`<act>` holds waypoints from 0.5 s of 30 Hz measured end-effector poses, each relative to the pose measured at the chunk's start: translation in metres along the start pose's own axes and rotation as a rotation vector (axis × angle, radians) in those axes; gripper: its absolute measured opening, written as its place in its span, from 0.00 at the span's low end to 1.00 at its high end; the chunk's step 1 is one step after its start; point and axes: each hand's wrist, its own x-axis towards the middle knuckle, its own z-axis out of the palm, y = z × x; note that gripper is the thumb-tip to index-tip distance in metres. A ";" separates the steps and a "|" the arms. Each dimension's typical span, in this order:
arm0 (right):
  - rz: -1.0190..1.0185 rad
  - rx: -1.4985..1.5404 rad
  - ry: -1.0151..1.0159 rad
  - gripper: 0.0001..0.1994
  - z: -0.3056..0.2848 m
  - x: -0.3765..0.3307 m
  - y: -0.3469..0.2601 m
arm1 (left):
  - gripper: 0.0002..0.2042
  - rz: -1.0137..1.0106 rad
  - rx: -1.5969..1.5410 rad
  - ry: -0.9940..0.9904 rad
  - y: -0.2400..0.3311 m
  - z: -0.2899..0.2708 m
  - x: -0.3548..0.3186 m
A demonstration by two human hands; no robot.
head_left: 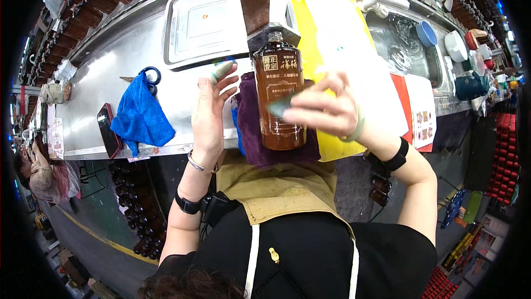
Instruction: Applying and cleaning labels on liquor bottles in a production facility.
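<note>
At the centre of the frame, the amber bottle (279, 100) lies or leans, I cannot tell which, on a folded purple cloth (250, 119), its neck toward the top edge and its printed face toward the camera. Over the bottle's right side, the right hand (332, 112) is blurred by motion, fingers partly curled, a greenish tip in front of the glass; whether it touches the bottle or has hold of anything, I cannot tell. Just left of the bottle, the left hand (209, 113) has its fingers loosely parted, apart from the glass and gripping nothing visible; one finger seems to wear a pale green cover (223, 70). The step in hand looks like fingertip work on the bottle's face; the next move probably calls for light right-hand contact, with the left steadying the glass. Farther out, a yellow sheet (308, 36) and white paper (357, 50) spread right of centre, while a blue cloth (142, 121) and a phone (109, 130) lie left.
</note>
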 end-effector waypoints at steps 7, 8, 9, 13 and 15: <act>0.149 -0.189 -0.010 0.12 0.011 0.068 0.040 | 0.33 -0.009 -0.013 0.030 0.002 0.005 -0.004; 0.101 -0.335 -0.002 0.11 0.002 0.080 0.049 | 0.33 -0.007 -0.016 0.028 0.002 0.006 -0.005; 0.085 -0.279 -0.031 0.10 -0.001 0.086 0.045 | 0.33 0.003 -0.012 0.010 0.001 0.004 -0.007; 0.121 0.006 -0.242 0.11 0.009 0.087 0.005 | 0.33 0.003 0.016 0.059 0.001 -0.004 -0.012; 0.115 -0.118 -0.220 0.13 0.013 0.088 0.019 | 0.34 0.002 0.017 0.064 0.001 -0.006 -0.011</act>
